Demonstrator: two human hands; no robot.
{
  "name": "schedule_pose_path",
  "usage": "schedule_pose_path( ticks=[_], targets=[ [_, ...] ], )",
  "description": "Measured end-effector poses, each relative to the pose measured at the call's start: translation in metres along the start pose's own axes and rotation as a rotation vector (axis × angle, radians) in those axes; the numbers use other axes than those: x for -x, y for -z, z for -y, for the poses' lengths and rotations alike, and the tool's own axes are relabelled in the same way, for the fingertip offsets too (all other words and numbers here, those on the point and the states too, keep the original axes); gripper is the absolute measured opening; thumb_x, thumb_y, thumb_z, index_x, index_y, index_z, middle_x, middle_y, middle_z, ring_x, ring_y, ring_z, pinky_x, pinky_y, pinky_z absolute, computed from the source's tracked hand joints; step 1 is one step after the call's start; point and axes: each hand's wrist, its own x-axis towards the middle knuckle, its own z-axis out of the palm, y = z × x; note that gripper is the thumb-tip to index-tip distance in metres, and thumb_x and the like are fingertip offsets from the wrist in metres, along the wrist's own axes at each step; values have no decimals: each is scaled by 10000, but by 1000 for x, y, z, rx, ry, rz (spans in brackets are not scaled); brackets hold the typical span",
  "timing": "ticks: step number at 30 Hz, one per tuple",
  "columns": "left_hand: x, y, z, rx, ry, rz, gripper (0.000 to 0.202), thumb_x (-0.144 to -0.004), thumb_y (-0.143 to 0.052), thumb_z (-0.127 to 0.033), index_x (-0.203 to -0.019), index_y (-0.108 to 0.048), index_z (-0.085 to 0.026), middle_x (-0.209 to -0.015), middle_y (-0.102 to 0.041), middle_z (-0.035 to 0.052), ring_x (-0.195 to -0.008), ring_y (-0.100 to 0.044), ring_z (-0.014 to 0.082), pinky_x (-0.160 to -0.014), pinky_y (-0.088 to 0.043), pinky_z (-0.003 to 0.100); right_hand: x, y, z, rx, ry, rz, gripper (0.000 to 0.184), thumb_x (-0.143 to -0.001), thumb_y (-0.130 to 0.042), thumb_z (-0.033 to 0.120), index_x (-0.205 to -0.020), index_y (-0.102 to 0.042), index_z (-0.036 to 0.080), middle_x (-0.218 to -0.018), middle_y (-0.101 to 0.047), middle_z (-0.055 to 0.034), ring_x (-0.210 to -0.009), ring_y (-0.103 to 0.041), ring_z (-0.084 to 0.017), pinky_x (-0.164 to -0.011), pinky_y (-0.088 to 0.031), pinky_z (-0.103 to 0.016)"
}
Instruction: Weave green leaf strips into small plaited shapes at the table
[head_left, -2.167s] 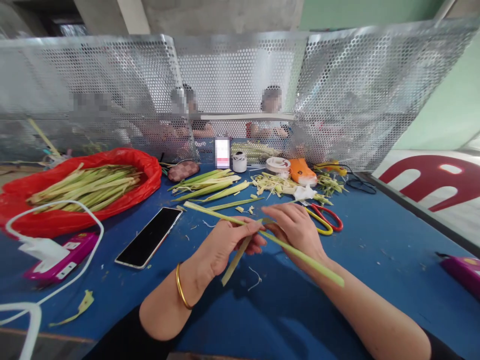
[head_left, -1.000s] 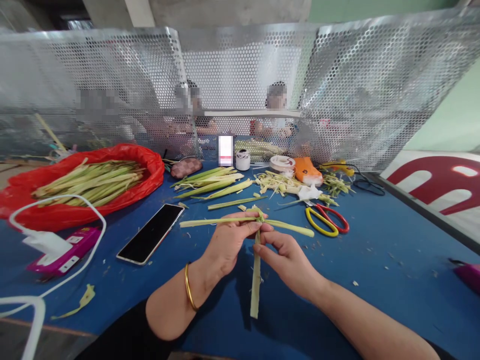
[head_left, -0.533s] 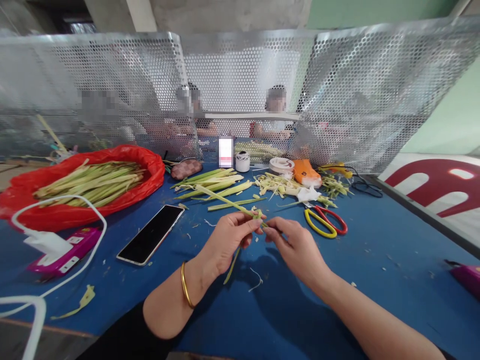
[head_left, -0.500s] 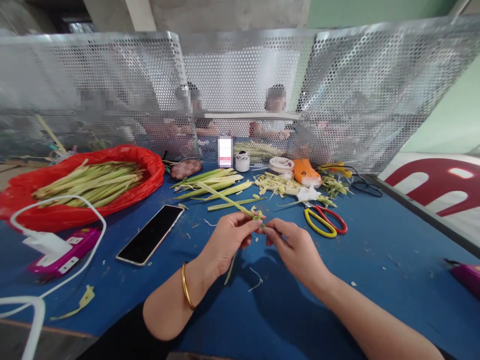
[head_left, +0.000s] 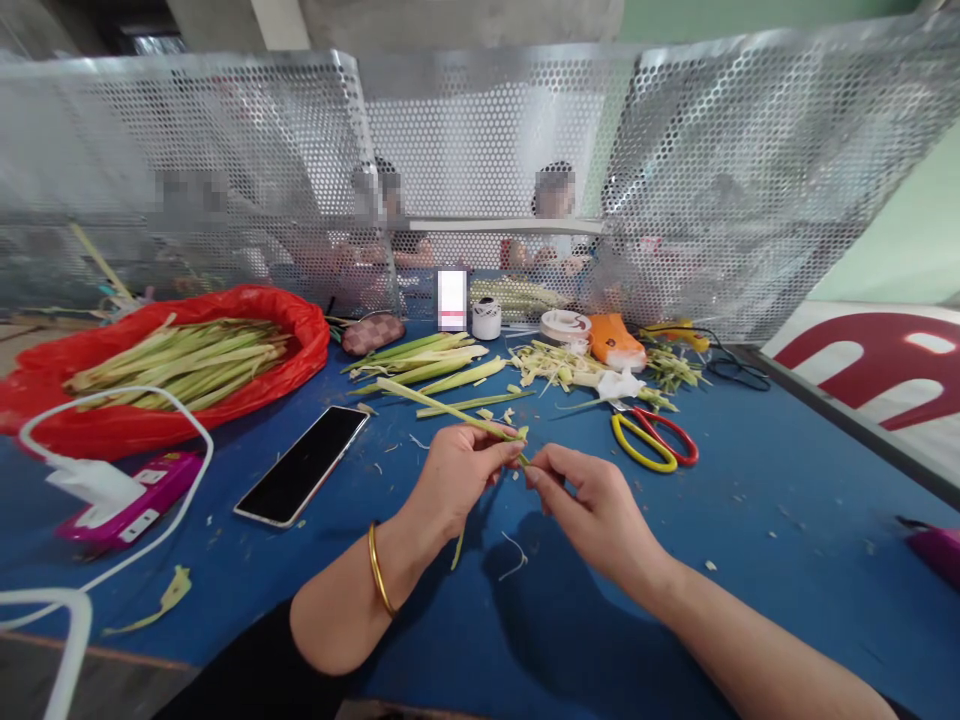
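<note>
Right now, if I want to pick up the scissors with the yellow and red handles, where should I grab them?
Best take the yellow and red handled scissors by the two handle loops, coming from the near side. They lie flat on the blue table, with the loops toward the person and the blades pointing away toward the pale leaf scraps.

Pale yellow-green leaf strip (head_left: 442,408) at the grip itself. Gold bangle (head_left: 379,572) and black sleeve (head_left: 247,665) just behind it. Deep blue table cover (head_left: 750,520) underneath, flecked with pale green scraps (head_left: 559,365). Right of the grip, scissors (head_left: 654,447) with one yellow handle, one red. Left of it, glossy black phone (head_left: 302,465). Farther left, magenta power bank (head_left: 131,503) with white cable (head_left: 191,440), and red plastic bag (head_left: 304,345) of green stalks (head_left: 180,362). Beyond, orange tool (head_left: 615,343), brown checked pouch (head_left: 373,333), silver screen (head_left: 712,180) dotted all over with round holes.
</note>
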Motion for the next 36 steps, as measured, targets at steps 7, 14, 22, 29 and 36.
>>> schedule_pose_path(
  ticks=[7,14,22,29,36],
  targets=[
    [0,11,-5,-13,45,116,252,-712,-707,-378,-760,-674,-133,-631,-607,3,-435,-386,38,-394,-204,180,-3,1,-1,-207,-126,45,317,-898,-479,384,-675,-576,180,-584,-558,16,-575,-481,-125,-570,-355,-243],
    [3,11,-8,-5,92,271,367,-794,-592,-493,-807,-676,-136,-652,-601,14,-413,-354,36,-405,-140,206,-13,0,-9,-890,-413,-3,347,-735,-696,488,-850,-704,161,-757,-637,-37,-662,-526,-139,-637,-416,-259],
    [8,0,-4,-182,79,243,247,-716,-688,-377,-715,-711,-132,-486,-396,-70,-443,-242,41,-464,-163,235,-10,-4,-7,-928,-375,-166,227,-670,-769,324,-600,-629,160,-562,-571,23,-565,-476,-94,-590,-391,-233],
    [8,-1,-3,-228,83,289,171,-690,-670,-300,-659,-692,-134,-445,-373,-75,-431,-267,50,-463,-178,233,-11,-9,-11,-913,-391,-236,204,-643,-760,332,-620,-640,168,-534,-541,28,-537,-467,-103,-562,-391,-248],
    [7,1,-1,-249,88,313,178,-693,-658,-316,-632,-667,-149,-430,-429,-54,-405,-331,58,-424,-212,215,-11,-14,-12,-910,-387,-269,219,-619,-766,342,-617,-632,169,-543,-541,28,-534,-461,-102,-548,-392,-247]
  ],
)
